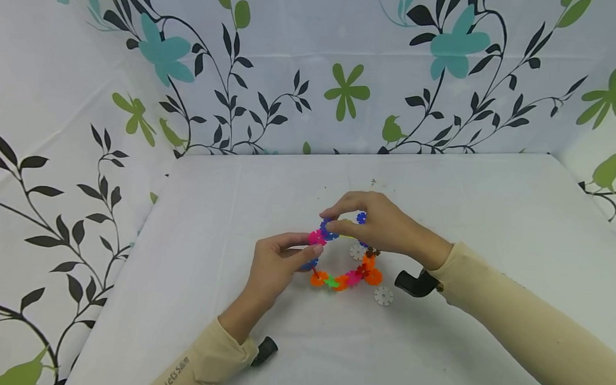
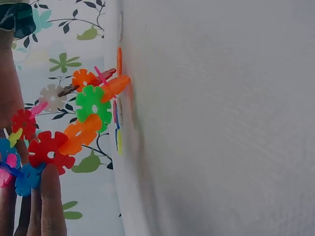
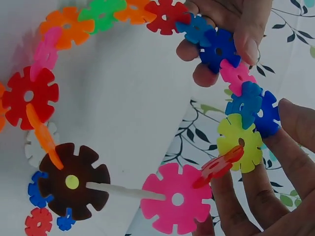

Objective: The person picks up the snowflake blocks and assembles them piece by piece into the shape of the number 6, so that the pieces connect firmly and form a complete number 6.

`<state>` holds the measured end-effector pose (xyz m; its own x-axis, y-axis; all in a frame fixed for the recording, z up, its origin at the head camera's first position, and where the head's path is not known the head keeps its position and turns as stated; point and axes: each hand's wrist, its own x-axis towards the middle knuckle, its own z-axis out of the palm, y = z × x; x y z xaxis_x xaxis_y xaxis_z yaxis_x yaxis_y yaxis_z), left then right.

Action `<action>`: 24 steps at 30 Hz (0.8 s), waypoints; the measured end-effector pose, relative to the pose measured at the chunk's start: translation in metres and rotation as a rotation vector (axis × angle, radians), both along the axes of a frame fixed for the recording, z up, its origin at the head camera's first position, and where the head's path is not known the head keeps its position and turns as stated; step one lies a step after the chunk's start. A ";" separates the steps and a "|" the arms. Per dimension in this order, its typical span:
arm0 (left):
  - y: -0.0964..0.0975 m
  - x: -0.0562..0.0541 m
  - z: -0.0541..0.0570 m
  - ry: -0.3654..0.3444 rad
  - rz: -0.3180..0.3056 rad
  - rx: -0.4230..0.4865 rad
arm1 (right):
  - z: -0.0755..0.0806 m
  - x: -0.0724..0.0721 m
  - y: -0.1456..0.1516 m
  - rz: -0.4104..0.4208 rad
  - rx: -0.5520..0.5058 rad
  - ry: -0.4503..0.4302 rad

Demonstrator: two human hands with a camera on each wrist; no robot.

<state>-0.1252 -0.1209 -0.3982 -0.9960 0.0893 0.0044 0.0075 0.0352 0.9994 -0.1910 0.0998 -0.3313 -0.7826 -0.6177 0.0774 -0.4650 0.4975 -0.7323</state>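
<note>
A ring of linked, notched flower-shaped plastic discs in several colours, the disc chain (image 1: 341,282), is held up between both hands above the white table. My left hand (image 1: 275,268) pinches its left side, at the blue discs (image 3: 219,51) beside a pink one (image 3: 237,76). On the far side, my right hand (image 1: 383,226) grips blue discs (image 3: 266,114) with thumb and fingers, next to a yellow disc (image 3: 240,140). A brown disc (image 3: 74,183) and a large pink disc (image 3: 176,199), joined by a whitish disc seen edge-on, belong to the loop too.
A loose white disc (image 1: 383,295) lies on the white-covered table (image 1: 436,356) near the ring. Small blue (image 3: 65,222) and red (image 3: 38,222) discs lie beyond the loop. A leaf-patterned cloth (image 1: 295,66) hangs behind and at the sides.
</note>
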 end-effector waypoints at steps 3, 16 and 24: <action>-0.001 -0.001 -0.002 -0.023 0.004 0.006 | -0.003 0.000 0.001 0.000 0.000 -0.005; 0.000 0.000 -0.005 0.036 -0.007 -0.030 | -0.007 0.000 0.002 0.003 -0.003 0.033; 0.002 0.002 -0.003 0.055 -0.011 -0.020 | -0.009 0.002 0.003 0.078 -0.012 0.149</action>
